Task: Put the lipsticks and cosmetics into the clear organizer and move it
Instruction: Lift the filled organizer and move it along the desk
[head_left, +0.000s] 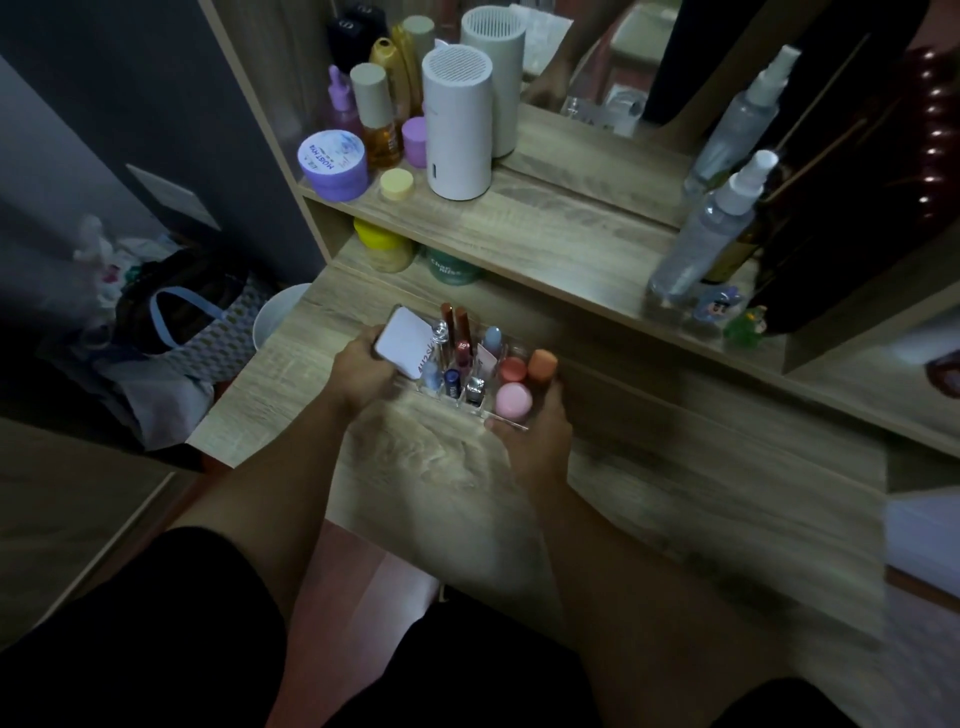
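Observation:
The clear organizer sits on the wooden dresser top, a little left of its middle. Its slots hold several lipsticks and tubes, three round pink and orange pots, and a flat white compact leaning at the left end. My left hand grips the organizer's left end, fingers against the compact. My right hand holds the right front corner, fingertips beside the orange pot. The picture is blurred around the organizer.
A raised shelf behind carries a white cylinder device, a purple jar, bottles and a spray bottle. Jars sit under the shelf. A mirror stands at the back. Bags and a white bin lie left of the dresser.

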